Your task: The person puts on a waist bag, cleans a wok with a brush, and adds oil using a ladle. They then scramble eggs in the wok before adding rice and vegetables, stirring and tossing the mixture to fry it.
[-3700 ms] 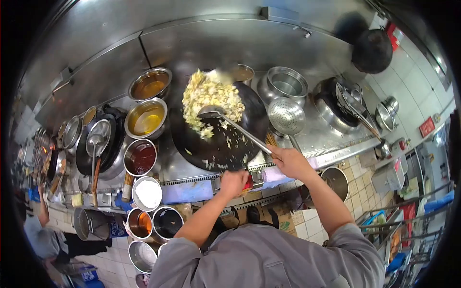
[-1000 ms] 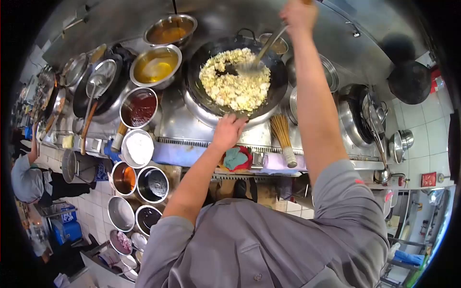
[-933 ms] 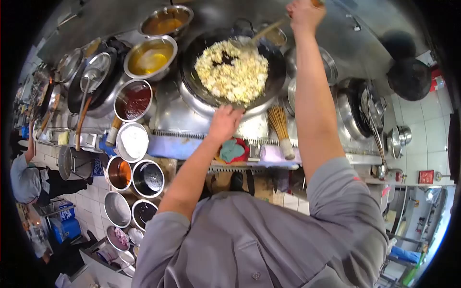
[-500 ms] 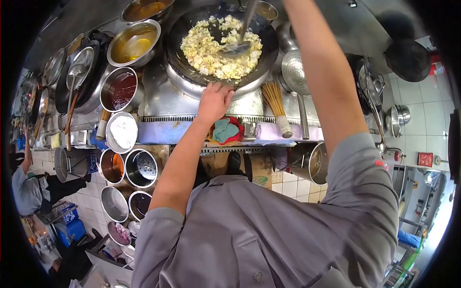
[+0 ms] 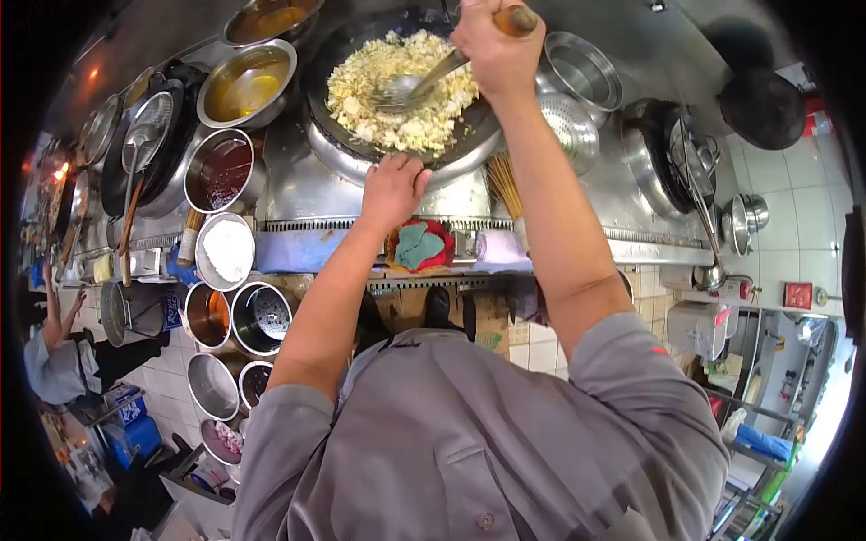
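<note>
Nearest to me, along the front edge of the worktop (image 5: 298, 248), a folded green cloth (image 5: 419, 245) lies on a red one, directly below my left hand and within easy reach of the wok's hot rim.

My left hand (image 5: 392, 187) grips the near rim of the wok (image 5: 329, 135). The fingers curl over the edge and press together on it, with the thumb set to the right side. This hold appears to steady the wok on its burner ring while the food is worked.

To the left, open containers stand in a close group within reach of that arm: a tub of white powder (image 5: 225, 250), a pot of dark red sauce (image 5: 221, 169), and a bowl of yellow oil (image 5: 245, 79) beyond it.

My right arm extends over the wok, and my right hand (image 5: 492, 45) closes around the wooden handle of the ladle (image 5: 424, 79). The fingers wrap fully around the handle. The shaft slopes down and left, so the bowl of the ladle rests in the egg fried rice (image 5: 397, 86), which fills the middle of the wok.

Just right of the wok, a bamboo brush (image 5: 503, 180) and a perforated strainer (image 5: 568, 131) lie on the worktop, with an empty steel pot (image 5: 585, 74) behind them.
</note>
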Action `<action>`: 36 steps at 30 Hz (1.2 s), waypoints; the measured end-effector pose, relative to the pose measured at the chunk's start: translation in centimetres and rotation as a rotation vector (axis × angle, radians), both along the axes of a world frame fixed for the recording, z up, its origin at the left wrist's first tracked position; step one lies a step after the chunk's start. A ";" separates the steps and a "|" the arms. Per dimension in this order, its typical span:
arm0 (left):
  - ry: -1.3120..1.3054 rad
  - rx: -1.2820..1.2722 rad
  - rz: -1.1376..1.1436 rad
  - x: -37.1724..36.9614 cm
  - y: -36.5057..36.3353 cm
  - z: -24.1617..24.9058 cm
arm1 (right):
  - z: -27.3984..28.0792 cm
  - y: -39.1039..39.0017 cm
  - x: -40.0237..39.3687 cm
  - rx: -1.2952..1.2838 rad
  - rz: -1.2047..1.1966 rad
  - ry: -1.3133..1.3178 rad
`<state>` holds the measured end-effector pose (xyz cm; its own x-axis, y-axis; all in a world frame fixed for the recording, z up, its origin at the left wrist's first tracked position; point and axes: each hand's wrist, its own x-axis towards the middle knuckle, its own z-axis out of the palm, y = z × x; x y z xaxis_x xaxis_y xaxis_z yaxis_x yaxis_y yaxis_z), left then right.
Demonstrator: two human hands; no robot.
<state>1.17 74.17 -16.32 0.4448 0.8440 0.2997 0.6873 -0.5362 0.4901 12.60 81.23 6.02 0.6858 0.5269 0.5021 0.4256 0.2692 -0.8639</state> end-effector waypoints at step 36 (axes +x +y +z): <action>0.055 -0.110 0.097 0.5 -0.6 0.3 | 2.6 9.1 7.8 0.151 0.984 0.338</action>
